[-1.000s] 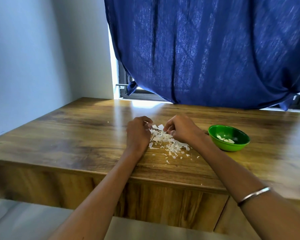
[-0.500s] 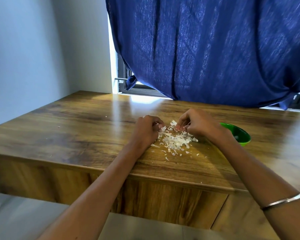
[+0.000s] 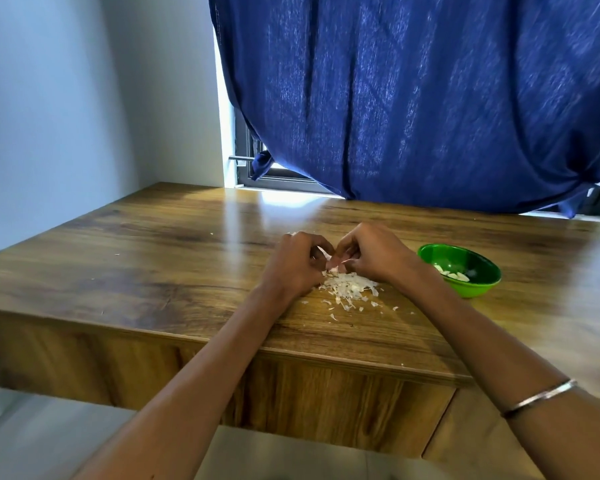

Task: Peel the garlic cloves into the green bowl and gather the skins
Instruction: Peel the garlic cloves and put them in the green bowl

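White garlic skins (image 3: 349,287) lie heaped on the surface (image 3: 153,258) under my left hand (image 3: 293,263) and right hand (image 3: 373,252), whose fingers curl together, pinching a garlic clove (image 3: 333,266); the green bowl (image 3: 459,270) holds peeled cloves beside my right wrist.

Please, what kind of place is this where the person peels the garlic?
Probably a room in a home, not a workshop. A wooden table stands in a corner by a plain wall, a blue curtain hangs over a window, and a green bowl holds peeled cloves beside a pile of skins.

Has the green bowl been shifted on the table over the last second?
No. The green bowl sits the same way right of the skin pile on the table; only the camera moved.
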`<action>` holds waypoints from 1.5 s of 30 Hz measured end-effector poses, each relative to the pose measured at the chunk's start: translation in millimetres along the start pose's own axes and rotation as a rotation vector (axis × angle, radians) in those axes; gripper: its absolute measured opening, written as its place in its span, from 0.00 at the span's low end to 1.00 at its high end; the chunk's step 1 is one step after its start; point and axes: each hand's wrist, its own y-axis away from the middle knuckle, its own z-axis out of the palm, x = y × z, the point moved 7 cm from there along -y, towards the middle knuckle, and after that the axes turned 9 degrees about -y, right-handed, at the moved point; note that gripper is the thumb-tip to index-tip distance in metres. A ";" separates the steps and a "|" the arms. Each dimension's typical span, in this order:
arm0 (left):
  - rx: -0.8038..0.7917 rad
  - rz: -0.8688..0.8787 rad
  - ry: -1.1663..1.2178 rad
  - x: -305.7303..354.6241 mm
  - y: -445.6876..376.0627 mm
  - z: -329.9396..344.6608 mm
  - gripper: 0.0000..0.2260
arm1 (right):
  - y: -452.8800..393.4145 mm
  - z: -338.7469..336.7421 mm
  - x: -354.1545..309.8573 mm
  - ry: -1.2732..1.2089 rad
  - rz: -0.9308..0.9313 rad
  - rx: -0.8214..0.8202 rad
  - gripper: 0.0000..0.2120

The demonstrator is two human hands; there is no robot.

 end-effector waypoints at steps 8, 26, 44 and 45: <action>0.055 -0.001 0.017 -3.4 -2.1 1.0 0.11 | -4.2 -4.4 12.8 -0.009 0.064 0.058 0.08; 0.332 0.232 0.145 19.5 5.9 -22.4 0.06 | 37.8 -8.3 15.3 -0.750 0.107 0.254 0.04; 0.280 0.270 0.195 31.2 9.3 -21.1 0.10 | 48.4 -13.3 12.9 -0.575 -0.019 0.315 0.08; 0.267 0.266 0.205 31.4 9.0 -20.4 0.10 | 49.1 -14.6 11.6 -0.570 -0.029 0.315 0.07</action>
